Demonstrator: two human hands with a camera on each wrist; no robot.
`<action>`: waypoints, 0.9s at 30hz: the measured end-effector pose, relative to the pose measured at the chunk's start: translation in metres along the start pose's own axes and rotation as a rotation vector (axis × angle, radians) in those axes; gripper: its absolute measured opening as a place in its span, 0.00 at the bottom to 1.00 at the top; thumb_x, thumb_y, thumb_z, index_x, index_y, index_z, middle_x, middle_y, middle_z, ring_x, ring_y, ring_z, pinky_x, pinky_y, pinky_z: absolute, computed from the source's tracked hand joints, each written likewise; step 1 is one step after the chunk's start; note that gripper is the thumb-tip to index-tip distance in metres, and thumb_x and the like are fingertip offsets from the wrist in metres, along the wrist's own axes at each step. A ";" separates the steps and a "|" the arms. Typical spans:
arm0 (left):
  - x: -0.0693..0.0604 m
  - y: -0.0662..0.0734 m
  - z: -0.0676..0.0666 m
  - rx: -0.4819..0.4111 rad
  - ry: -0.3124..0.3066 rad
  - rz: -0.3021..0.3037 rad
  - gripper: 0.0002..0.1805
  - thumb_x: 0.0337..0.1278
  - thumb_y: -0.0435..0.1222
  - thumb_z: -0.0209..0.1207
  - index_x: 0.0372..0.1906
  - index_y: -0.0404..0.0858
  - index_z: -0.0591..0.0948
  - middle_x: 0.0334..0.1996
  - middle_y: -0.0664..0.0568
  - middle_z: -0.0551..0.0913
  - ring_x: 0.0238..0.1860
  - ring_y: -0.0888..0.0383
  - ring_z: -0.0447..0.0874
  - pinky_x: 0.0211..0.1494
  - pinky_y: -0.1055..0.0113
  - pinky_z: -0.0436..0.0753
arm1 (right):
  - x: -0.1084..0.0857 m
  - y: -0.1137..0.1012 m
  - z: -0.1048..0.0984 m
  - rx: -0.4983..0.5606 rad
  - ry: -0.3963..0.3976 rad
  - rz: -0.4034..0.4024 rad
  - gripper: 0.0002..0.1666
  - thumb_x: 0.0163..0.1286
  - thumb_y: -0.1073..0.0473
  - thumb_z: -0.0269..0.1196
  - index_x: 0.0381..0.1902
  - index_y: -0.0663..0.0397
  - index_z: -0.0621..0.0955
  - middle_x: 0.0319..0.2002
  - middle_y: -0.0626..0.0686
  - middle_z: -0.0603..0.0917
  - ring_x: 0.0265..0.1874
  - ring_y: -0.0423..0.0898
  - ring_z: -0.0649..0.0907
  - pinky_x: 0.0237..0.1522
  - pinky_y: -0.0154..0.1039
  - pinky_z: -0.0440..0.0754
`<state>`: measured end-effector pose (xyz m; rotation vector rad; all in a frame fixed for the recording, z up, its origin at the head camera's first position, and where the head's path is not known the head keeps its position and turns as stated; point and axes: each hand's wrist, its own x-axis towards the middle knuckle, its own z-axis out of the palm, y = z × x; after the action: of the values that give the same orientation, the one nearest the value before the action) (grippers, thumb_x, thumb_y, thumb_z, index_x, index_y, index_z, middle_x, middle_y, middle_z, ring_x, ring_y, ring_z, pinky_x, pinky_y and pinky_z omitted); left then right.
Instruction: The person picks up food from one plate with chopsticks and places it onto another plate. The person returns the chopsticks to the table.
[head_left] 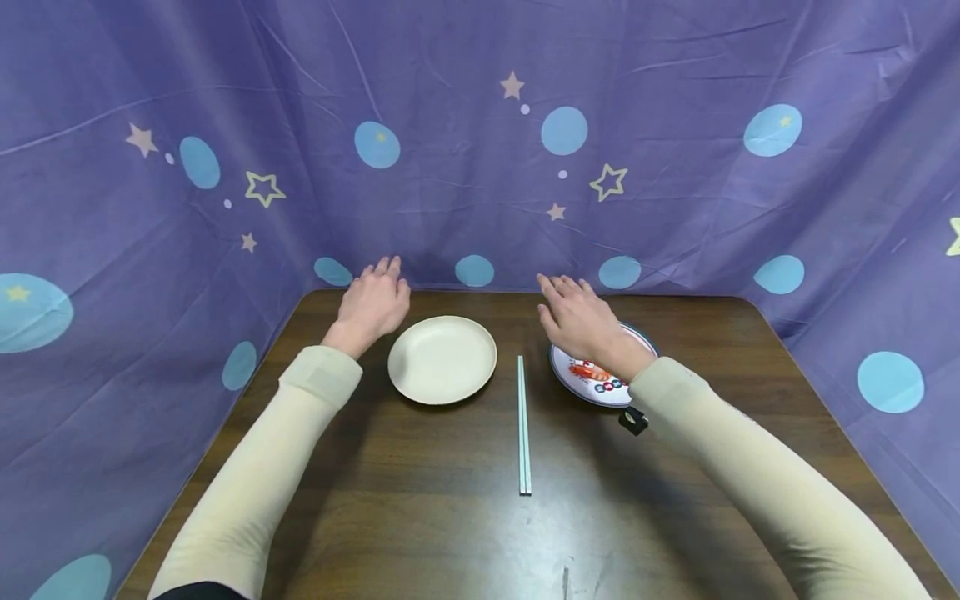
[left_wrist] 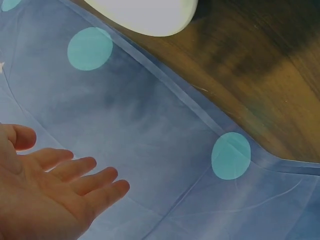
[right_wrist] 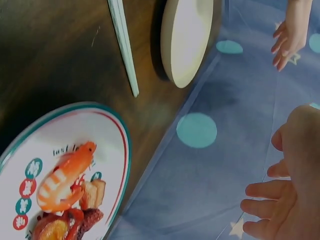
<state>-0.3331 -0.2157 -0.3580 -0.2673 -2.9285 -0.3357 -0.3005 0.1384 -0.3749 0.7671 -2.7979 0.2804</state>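
My left hand (head_left: 373, 302) is held in the air by the upper left of a cream plate (head_left: 442, 360), fingers extended and holding nothing. Over a white patterned plate (right_wrist: 112, 150) with a blue-green rim hovers my right hand (head_left: 581, 321), its fingers also loose and bare. On that plate lie an orange shrimp (right_wrist: 65, 180), a small tan chunk (right_wrist: 93, 194) and a dark reddish food piece (right_wrist: 55, 227), seen best in the right wrist view. A pair of pale blue chopsticks (head_left: 523, 425) lies lengthwise between the two plates. Neither hand touches anything.
Everything stands on a brown wooden table (head_left: 420, 517). Purple-blue curtains (head_left: 465, 208) with stars and dots enclose its back and sides. A small black object (head_left: 633, 420) shows under the right wrist.
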 end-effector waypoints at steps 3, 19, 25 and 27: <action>-0.003 -0.003 0.001 -0.011 0.005 -0.008 0.35 0.81 0.44 0.33 0.81 0.29 0.61 0.78 0.30 0.62 0.76 0.29 0.60 0.79 0.34 0.62 | -0.004 -0.007 0.004 -0.005 0.007 -0.026 0.35 0.84 0.51 0.47 0.80 0.63 0.65 0.72 0.67 0.73 0.74 0.65 0.69 0.80 0.63 0.60; -0.017 -0.024 0.010 -0.050 -0.070 -0.107 0.35 0.80 0.46 0.32 0.83 0.33 0.60 0.71 0.27 0.71 0.64 0.24 0.73 0.63 0.29 0.78 | -0.022 -0.028 0.027 -0.052 0.015 -0.115 0.30 0.83 0.50 0.52 0.74 0.62 0.75 0.61 0.63 0.83 0.60 0.62 0.81 0.65 0.61 0.79; -0.023 -0.033 0.019 -0.069 -0.105 -0.113 0.34 0.81 0.45 0.33 0.81 0.30 0.61 0.71 0.25 0.69 0.65 0.23 0.72 0.65 0.29 0.77 | -0.033 -0.038 0.033 -0.063 0.058 -0.185 0.20 0.80 0.52 0.56 0.58 0.61 0.81 0.45 0.59 0.85 0.46 0.60 0.85 0.48 0.59 0.87; -0.025 -0.035 0.022 -0.080 -0.116 -0.120 0.34 0.80 0.43 0.34 0.81 0.30 0.62 0.70 0.24 0.69 0.65 0.22 0.72 0.64 0.29 0.77 | -0.037 -0.041 0.035 -0.063 0.068 -0.210 0.16 0.79 0.53 0.58 0.53 0.60 0.81 0.40 0.58 0.83 0.42 0.59 0.85 0.41 0.58 0.88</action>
<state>-0.3197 -0.2478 -0.3916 -0.1254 -3.0572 -0.4716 -0.2542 0.1127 -0.4134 1.0068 -2.6218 0.1764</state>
